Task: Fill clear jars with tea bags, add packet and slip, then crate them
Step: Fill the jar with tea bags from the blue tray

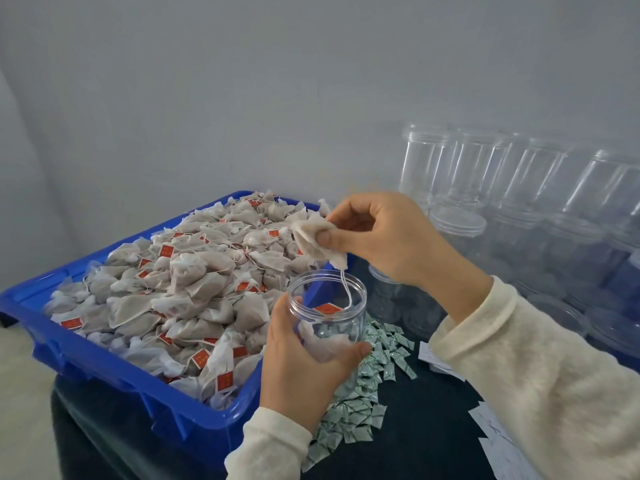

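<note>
My left hand [301,362] grips a clear open jar [330,306] just right of the blue crate [104,362], which is heaped with tea bags [187,282]. One tea bag lies inside the jar at the bottom. Above the jar's mouth, my right hand [384,233] pinches a tea bag [313,237]; its string hangs down into the jar, with the red tag [327,309] inside. Small green-and-white packets [363,386] are strewn on the dark table under and beside the jar. White paper slips [440,362] lie to the right.
Rows of empty clear jars [519,174] are stacked against the wall at the right, with more jars [398,299] lying behind my right wrist. More slips [495,431] sit near the table's front right. A grey wall stands behind.
</note>
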`<state>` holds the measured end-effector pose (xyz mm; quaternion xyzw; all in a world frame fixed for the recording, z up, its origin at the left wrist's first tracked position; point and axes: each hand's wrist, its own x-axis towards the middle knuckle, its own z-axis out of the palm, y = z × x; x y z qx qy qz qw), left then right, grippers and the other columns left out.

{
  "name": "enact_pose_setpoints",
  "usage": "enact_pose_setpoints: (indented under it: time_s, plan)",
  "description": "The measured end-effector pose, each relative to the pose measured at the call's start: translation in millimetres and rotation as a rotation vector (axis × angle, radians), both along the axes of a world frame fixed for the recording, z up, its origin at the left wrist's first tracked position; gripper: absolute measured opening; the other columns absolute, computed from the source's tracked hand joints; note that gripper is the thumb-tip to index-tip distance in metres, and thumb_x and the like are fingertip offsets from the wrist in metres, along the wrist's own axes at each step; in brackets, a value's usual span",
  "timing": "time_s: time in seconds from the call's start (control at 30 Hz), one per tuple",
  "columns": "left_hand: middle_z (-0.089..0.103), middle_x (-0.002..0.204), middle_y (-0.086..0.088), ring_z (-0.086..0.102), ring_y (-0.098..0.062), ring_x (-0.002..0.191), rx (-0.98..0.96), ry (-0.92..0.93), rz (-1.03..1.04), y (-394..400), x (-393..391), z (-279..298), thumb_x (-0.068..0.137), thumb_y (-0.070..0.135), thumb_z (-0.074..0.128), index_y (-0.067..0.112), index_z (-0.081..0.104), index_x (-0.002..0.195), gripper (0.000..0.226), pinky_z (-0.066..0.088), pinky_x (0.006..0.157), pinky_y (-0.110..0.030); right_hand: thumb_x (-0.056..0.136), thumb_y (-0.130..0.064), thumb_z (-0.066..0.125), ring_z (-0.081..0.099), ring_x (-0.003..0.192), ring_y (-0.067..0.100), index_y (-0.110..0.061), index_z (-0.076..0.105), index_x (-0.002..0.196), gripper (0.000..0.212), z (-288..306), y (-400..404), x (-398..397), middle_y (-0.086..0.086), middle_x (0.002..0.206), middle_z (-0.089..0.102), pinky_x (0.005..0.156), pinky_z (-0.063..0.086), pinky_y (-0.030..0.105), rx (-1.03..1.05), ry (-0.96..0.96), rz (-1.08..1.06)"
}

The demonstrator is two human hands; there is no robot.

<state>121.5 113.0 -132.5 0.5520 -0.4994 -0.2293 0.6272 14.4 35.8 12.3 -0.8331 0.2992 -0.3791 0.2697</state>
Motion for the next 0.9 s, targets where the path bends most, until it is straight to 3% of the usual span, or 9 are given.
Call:
enact_pose_setpoints:
  time_s: [0.13, 0.23, 0.37, 0.43, 0.53, 0.7, 0.9]
  plan:
    - [0.051, 0.117, 0.028, 0.05, 0.001, 0.115, 0.021, -0.033, 0.029, 1, 0, -1, 0.036, 0.072, 0.079, 0.042, 0.038, 0.131, 0.107, 0.042, 0.095, -0.019, 0.076, -0.027, 0.079, 0.069, 0.073, 0.005, -0.023, 0.072, 0.082, 0.01, -16, -1, -8, -0.008, 0.079, 0.074, 0.072, 0.056, 0.019, 0.015, 0.026, -0.031]
    - [0.051, 0.128, 0.011, 0.047, -0.009, 0.122, 0.043, -0.065, 0.025, 2, -1, 0, 0.037, 0.072, 0.078, 0.023, 0.036, 0.14, 0.121, 0.039, 0.101, -0.025, 0.076, -0.031, 0.079, 0.067, 0.073, 0.002, -0.026, 0.071, 0.081, 0.011, -22, -2, -13, -0.012, 0.079, 0.073, 0.07, 0.053, 0.014, 0.023, 0.075, -0.036]
    - [0.052, 0.121, 0.019, 0.049, 0.0, 0.116, 0.027, -0.056, 0.023, 1, -2, 0, 0.04, 0.067, 0.083, 0.027, 0.038, 0.136, 0.113, 0.038, 0.089, -0.006, 0.077, -0.033, 0.079, 0.066, 0.073, -0.001, -0.028, 0.072, 0.081, 0.01, -27, 0, -17, -0.016, 0.078, 0.072, 0.068, 0.05, 0.011, 0.04, 0.162, -0.018]
    - [0.053, 0.121, 0.02, 0.05, 0.001, 0.117, 0.021, -0.054, 0.015, 1, -3, 1, 0.042, 0.063, 0.08, 0.03, 0.038, 0.136, 0.108, 0.042, 0.094, -0.013, 0.077, -0.032, 0.079, 0.066, 0.072, -0.002, -0.028, 0.072, 0.083, 0.01, -26, 1, -18, -0.016, 0.078, 0.072, 0.067, 0.049, 0.009, 0.038, 0.203, -0.003]
    - [0.053, 0.125, 0.015, 0.05, -0.005, 0.12, 0.036, -0.047, -0.002, 0, -5, -1, 0.042, 0.061, 0.081, 0.032, 0.036, 0.137, 0.109, 0.046, 0.101, -0.036, 0.076, -0.034, 0.079, 0.065, 0.073, -0.004, -0.028, 0.073, 0.084, 0.011, -25, 2, -19, -0.016, 0.078, 0.072, 0.068, 0.047, 0.007, 0.037, 0.266, 0.015]
    - [0.049, 0.133, 0.006, 0.05, -0.015, 0.123, 0.089, -0.055, 0.001, 0, -6, -3, 0.038, 0.07, 0.077, 0.028, 0.029, 0.142, 0.122, 0.046, 0.102, -0.042, 0.082, -0.029, 0.075, 0.064, 0.068, -0.006, -0.031, 0.071, 0.079, 0.006, -24, 4, -19, -0.022, 0.072, 0.069, 0.064, 0.046, 0.006, 0.041, 0.324, 0.034]
    - [0.05, 0.133, 0.008, 0.049, -0.012, 0.124, 0.079, -0.049, -0.014, 2, -6, -5, 0.045, 0.059, 0.084, 0.028, 0.029, 0.143, 0.117, 0.045, 0.103, -0.042, 0.082, -0.021, 0.075, 0.062, 0.062, -0.006, -0.025, 0.072, 0.076, 0.008, -19, -4, -21, -0.018, 0.066, 0.069, 0.062, 0.045, 0.006, 0.039, 0.248, 0.022]
